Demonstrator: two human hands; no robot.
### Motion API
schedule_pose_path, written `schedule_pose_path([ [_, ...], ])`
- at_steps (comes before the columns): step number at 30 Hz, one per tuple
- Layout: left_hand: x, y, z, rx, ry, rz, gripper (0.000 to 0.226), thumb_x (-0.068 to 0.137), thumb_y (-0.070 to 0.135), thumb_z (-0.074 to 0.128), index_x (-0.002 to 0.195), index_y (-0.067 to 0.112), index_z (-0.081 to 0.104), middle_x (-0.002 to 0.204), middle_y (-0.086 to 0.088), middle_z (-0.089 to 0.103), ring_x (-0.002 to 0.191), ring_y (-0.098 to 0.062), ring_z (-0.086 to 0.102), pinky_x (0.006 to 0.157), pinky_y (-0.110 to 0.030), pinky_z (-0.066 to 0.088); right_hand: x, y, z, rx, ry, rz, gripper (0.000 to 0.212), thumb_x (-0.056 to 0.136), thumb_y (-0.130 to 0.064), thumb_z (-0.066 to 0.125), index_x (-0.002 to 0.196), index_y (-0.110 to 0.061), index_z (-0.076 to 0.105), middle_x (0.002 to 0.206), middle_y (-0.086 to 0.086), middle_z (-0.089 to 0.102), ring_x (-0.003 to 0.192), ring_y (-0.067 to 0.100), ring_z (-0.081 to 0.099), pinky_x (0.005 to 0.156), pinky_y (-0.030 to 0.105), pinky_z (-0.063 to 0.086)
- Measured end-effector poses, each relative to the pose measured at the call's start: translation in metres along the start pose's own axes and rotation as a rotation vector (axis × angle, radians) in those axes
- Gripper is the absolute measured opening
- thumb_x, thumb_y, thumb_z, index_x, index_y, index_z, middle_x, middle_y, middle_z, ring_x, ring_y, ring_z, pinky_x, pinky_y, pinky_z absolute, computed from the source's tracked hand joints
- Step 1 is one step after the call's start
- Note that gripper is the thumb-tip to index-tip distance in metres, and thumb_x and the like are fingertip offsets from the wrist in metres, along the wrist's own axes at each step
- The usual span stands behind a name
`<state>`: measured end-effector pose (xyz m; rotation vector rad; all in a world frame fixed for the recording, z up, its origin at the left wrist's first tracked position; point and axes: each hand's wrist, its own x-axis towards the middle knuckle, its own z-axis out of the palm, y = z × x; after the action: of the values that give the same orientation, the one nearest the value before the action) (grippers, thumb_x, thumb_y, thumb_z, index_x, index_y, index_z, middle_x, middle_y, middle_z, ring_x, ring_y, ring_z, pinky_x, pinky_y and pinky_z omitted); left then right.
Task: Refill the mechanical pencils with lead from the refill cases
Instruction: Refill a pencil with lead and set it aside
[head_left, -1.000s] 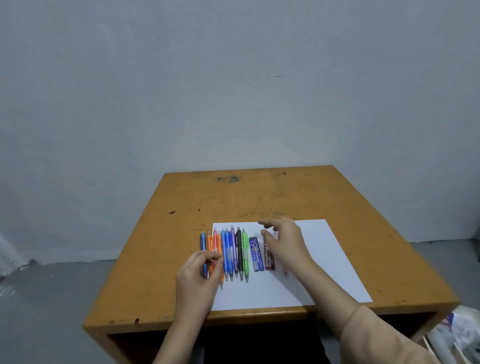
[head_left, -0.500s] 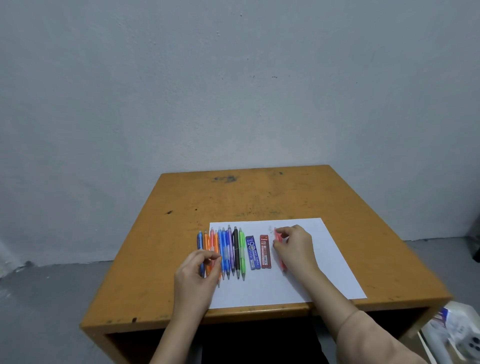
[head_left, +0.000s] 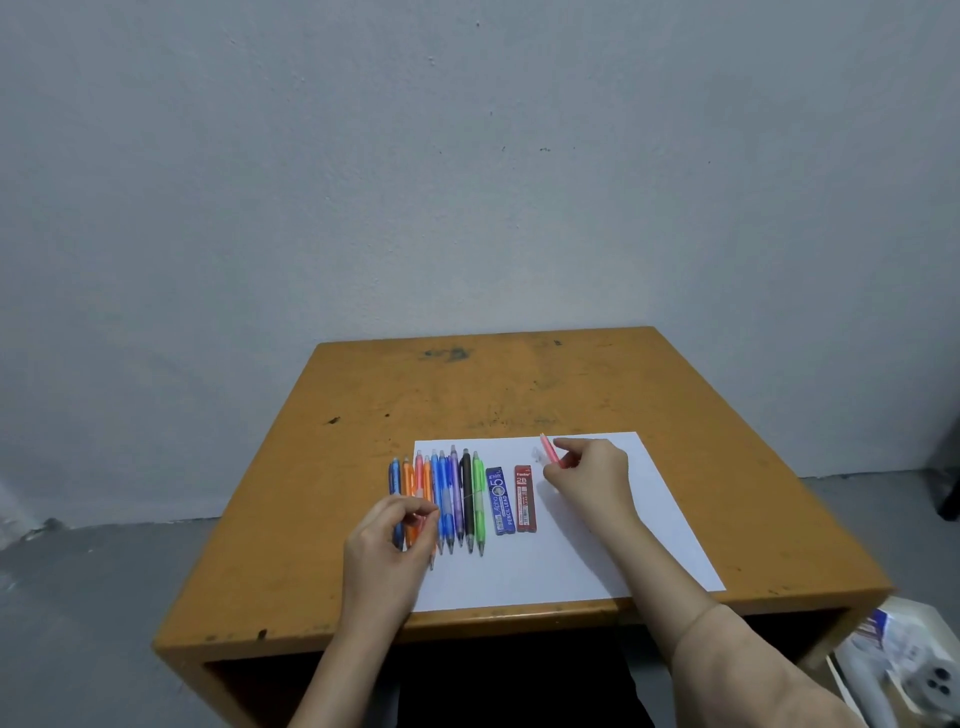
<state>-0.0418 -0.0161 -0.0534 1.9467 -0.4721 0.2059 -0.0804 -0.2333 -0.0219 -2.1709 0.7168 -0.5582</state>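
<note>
On paper (head_left: 597, 551) near refill cases (head_left: 500, 500), right hand (head_left: 589, 480) pinches pink pencil (head_left: 548, 451); left hand (head_left: 387, 545) unclear.

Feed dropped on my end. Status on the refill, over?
Right grip pinching pink pencil over paper. Left grip curled at orange pencils, hold unclear. Blue case, red case lying untouched; nothing in the way.

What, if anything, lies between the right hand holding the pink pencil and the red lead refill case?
Nothing visible: only bare white paper separates the right hand, gripping the pink mechanical pencil, from the red lead refill case.
</note>
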Motion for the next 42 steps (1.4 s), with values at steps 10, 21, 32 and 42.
schedule_pose_path([
  [10, 0.000, -0.001, 0.000, 0.013, 0.012, 0.015, 0.010, 0.081, 0.016, 0.071, 0.088, 0.022, 0.067, 0.092, 0.018, 0.061, 0.095, 0.005, 0.057, 0.060, -0.006, 0.047, -0.013, -0.020, -0.008, -0.002, -0.143, -0.329, 0.033, 0.084, -0.009, 0.064, 0.114, -0.021, 0.070, 0.090, -0.006, 0.059, 0.077, 0.002, 0.052, 0.061, 0.006, 0.038],
  [21, -0.001, -0.001, 0.000, -0.026, 0.000, 0.026, 0.011, 0.082, 0.014, 0.070, 0.090, 0.022, 0.068, 0.093, 0.015, 0.062, 0.099, 0.001, 0.058, 0.062, -0.008, 0.050, -0.018, -0.017, -0.006, -0.132, -0.357, -0.436, 0.027, 0.093, -0.038, 0.056, 0.117, -0.031, 0.067, 0.095, -0.008, 0.062, 0.086, 0.003, 0.057, 0.071, 0.021, 0.047],
  [32, -0.001, -0.002, -0.001, -0.036, 0.003, 0.062, 0.013, 0.082, 0.014, 0.069, 0.089, 0.024, 0.067, 0.093, 0.018, 0.062, 0.102, 0.009, 0.052, 0.061, -0.010, 0.051, -0.019, -0.012, -0.005, -0.162, -0.369, -0.468, 0.022, 0.093, -0.026, 0.059, 0.110, -0.036, 0.070, 0.092, -0.006, 0.059, 0.090, 0.011, 0.056, 0.085, 0.039, 0.047],
  [42, -0.001, 0.000, -0.001, -0.016, -0.006, 0.070, 0.014, 0.082, 0.013, 0.069, 0.089, 0.025, 0.067, 0.092, 0.019, 0.061, 0.100, 0.008, 0.054, 0.064, -0.009, 0.050, -0.023, -0.012, -0.003, -0.159, -0.411, -0.462, 0.022, 0.092, -0.025, 0.060, 0.108, -0.037, 0.070, 0.094, -0.007, 0.058, 0.092, 0.010, 0.053, 0.085, 0.040, 0.048],
])
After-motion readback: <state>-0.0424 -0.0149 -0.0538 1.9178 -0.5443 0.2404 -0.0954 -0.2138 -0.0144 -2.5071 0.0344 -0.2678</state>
